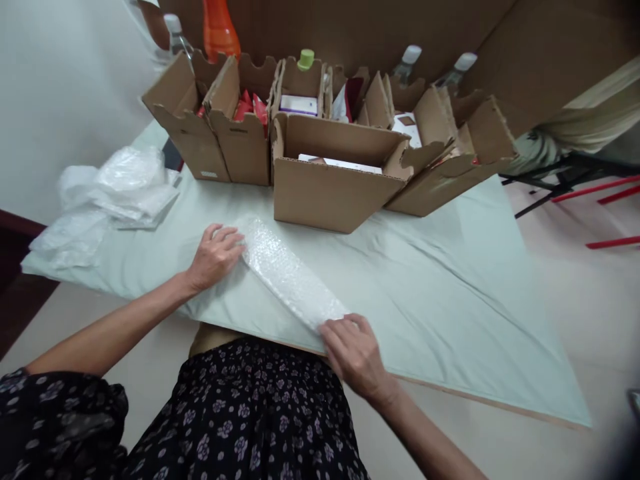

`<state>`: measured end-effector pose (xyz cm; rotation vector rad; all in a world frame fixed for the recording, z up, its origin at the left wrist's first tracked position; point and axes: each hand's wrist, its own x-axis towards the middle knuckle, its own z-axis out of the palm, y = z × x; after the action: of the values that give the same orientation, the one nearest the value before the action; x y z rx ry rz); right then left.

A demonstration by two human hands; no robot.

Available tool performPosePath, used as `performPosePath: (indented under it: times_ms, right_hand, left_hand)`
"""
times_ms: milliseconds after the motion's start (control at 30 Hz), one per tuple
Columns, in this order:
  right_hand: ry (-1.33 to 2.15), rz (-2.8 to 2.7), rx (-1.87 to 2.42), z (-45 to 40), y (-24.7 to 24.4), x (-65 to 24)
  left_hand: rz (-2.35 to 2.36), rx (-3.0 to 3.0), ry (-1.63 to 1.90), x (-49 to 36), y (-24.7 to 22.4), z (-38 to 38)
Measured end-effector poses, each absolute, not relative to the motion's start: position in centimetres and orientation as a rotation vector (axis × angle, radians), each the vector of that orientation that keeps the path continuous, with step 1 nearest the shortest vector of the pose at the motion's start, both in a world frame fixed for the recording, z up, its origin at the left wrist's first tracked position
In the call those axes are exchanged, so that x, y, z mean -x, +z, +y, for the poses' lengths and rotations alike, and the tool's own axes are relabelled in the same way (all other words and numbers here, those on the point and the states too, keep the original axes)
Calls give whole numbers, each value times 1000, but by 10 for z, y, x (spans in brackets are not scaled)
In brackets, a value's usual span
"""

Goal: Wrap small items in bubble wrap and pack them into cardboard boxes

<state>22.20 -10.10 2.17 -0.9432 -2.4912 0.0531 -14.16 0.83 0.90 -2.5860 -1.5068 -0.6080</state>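
Observation:
A long, flat strip of bubble wrap [295, 277] lies diagonally on the pale green cloth near the table's front edge. At its upper left end is my left hand [215, 257], with curled fingers touching the edge. My right hand [353, 347] is at the lower right end, its fingers closed over the strip's corner with the thumb hidden beneath. Behind the strip stands an open cardboard box [330, 197] with a flat white item [345, 165] inside.
Several open cardboard boxes [245, 147] stand in a row at the back, holding red packets and white boxes. Crumpled bubble wrap [120, 190] lies at the left. Bottles and an orange container [220, 30] are behind. Red bars [610, 193] show at the right.

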Motion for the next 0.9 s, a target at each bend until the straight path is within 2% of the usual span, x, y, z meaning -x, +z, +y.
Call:
performPosePath:
  times_ms: [167, 300, 400, 500, 567, 667, 800, 900]
  right_hand:
    - [321, -2484, 838, -114, 17, -105]
    - [483, -2395, 782, -116, 17, -86]
    - [463, -2391, 902, -114, 16, -121]
    - [336, -2599, 952, -110, 9, -148]
    - [275, -2706, 911, -109, 3, -148]
    - [277, -2728, 838, -106, -4, -131]
    - [387, -2571, 771, -100, -1, -114]
    - [569, -2420, 895, -89, 6, -107]
  left_hand:
    - [-1626, 2596, -590, 160, 12, 71]
    - [-1666, 2684, -533, 168, 16, 96]
    - [-1657, 2707, -577, 173, 17, 65]
    - [-1496, 2909, -608, 167, 18, -5]
    - [-1310, 3086, -671, 158, 19, -55]
    - [-1296, 3226, -630, 148, 19, -109]
    - [-1393, 3202, -761, 146, 14, -129]
    - [-1576, 3030, -1060, 142, 9, -126]
